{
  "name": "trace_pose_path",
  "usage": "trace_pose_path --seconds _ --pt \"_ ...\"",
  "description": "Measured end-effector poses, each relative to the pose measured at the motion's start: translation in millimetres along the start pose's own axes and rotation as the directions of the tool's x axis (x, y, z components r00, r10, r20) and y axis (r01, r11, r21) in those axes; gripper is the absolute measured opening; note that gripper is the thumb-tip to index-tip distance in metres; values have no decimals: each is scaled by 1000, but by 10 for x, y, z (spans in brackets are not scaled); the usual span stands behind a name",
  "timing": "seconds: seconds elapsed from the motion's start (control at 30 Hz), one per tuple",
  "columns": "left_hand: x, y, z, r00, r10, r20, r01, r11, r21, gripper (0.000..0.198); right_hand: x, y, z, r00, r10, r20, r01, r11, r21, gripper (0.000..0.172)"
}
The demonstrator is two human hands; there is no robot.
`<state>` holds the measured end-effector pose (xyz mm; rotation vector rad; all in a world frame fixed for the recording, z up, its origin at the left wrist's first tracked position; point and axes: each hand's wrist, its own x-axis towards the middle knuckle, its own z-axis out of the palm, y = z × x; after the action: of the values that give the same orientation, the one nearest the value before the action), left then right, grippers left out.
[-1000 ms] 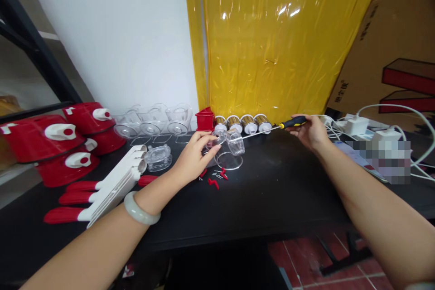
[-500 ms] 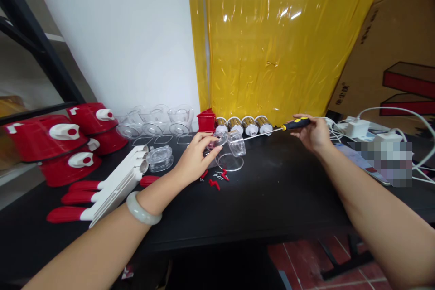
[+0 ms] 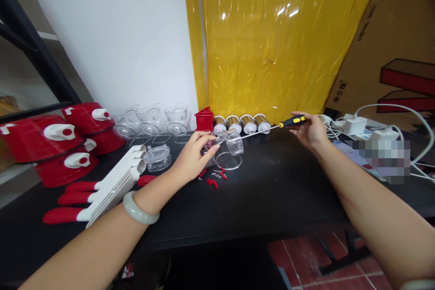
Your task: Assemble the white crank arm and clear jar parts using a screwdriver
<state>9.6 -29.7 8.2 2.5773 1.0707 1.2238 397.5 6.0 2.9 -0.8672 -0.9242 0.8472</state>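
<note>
My left hand (image 3: 193, 156) grips a clear plastic housing (image 3: 230, 147) that stands on a round clear base on the black table (image 3: 272, 195). My right hand (image 3: 310, 130) is closed on the black-and-yellow handle of a long screwdriver (image 3: 291, 121). Its thin shaft runs left, with the tip at the clear housing. Small red clips and tiny screws (image 3: 216, 176) lie on the table just in front of the housing.
Red lids with white knobs (image 3: 64, 138) are stacked at the left, beside white-and-red handles (image 3: 108, 186). Clear funnels (image 3: 152, 122), a red block (image 3: 204, 120) and several metal drums (image 3: 241, 123) line the back. Chargers and white cables (image 3: 367, 129) lie at the right. Yellow film hangs behind.
Both hands stay in place, holding the housing and the screwdriver; the view only shifts slightly.
</note>
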Motion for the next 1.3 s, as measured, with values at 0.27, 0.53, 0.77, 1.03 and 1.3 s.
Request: trace_pose_path --seconds 0.27,0.53,0.77,1.03,1.3 --pt "3 5 -5 1000 4 1 -4 1000 3 29 -4 -24 29 998 -41 -52 40 999 -16 42" --pt "-6 10 -5 1000 3 1 -3 1000 9 29 -5 -14 52 996 -24 -81 23 1000 -13 16" --pt "0 21 -15 1000 13 10 -14 1000 14 32 24 24 20 995 -72 -67 66 994 -87 36" --pt "-4 12 -7 1000 17 9 -17 1000 9 31 0 -16 44 991 -104 -82 99 993 -63 21" --pt "2 20 -11 1000 5 9 -5 1000 2 31 -1 -56 15 997 -55 -46 52 996 -72 40"
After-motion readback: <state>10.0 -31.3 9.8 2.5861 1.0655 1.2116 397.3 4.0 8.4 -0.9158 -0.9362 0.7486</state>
